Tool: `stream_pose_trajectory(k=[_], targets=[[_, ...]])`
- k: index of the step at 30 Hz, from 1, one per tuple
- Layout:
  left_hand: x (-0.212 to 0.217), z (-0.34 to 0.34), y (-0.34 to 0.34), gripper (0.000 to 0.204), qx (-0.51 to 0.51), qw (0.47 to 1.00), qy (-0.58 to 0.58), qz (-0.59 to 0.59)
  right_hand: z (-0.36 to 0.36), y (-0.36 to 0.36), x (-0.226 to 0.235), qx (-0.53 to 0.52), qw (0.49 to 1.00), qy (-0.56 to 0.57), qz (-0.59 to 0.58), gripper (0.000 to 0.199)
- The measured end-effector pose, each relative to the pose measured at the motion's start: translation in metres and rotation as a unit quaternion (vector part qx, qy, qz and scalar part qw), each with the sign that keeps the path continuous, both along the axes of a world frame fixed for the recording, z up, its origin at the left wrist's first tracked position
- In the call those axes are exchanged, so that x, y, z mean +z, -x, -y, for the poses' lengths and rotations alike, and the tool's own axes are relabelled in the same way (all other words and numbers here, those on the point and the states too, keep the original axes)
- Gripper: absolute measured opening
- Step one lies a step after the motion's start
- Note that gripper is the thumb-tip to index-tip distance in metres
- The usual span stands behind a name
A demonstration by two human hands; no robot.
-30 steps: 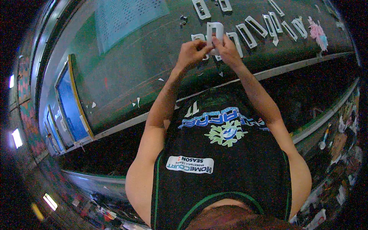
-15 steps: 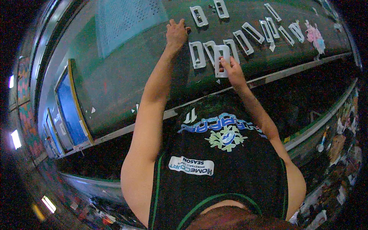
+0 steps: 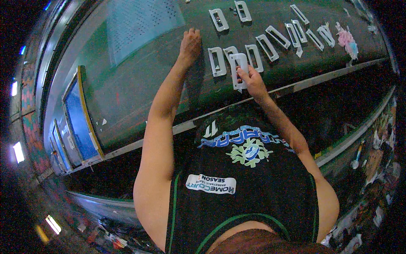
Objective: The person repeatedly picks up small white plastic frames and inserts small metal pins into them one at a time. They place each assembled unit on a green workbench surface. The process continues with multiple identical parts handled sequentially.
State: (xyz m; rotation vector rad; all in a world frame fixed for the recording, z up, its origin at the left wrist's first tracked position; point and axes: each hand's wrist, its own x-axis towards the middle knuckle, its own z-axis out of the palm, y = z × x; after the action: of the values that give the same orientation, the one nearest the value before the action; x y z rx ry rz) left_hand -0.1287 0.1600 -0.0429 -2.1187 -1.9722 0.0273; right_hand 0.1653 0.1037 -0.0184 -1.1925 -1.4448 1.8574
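Note:
My right hand (image 3: 253,78) grips a white plastic frame piece (image 3: 237,70) and holds it over the dark green table (image 3: 139,84), among a row of similar white frames (image 3: 216,62). My left hand (image 3: 190,43) rests flat on the table to the left of that row, holding nothing, fingers slightly apart. More white frames (image 3: 277,37) lie in a line running to the right, and two more white pieces (image 3: 243,11) lie farther back.
A pale perforated sheet (image 3: 141,21) lies on the table at the back left. A blue panel with a yellow rim (image 3: 82,116) stands at the left. A pink and white object (image 3: 347,40) sits at the far right end. A metal edge strip (image 3: 321,76) borders the table.
Both hands were together on one white piece a second ago. My left hand has moved off to the left and lies on the table, while my right hand has brought the frame down lower.

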Motion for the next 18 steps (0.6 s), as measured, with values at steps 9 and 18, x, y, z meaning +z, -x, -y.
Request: stream_pose_trajectory(k=[9, 18], targets=[[-0.028, -0.021, 0.02, 0.025, 0.071, 0.974, -0.04, 0.21, 0.002, 0.003, -0.002, 0.021, 1.0, 0.016, 0.012, 0.033], [-0.031, 0.002, 0.077, 0.013, 0.192, 0.27, -0.098, 0.939, 0.006, -0.004, -0.008, -0.015, 0.999, 0.037, 0.005, 0.03]])
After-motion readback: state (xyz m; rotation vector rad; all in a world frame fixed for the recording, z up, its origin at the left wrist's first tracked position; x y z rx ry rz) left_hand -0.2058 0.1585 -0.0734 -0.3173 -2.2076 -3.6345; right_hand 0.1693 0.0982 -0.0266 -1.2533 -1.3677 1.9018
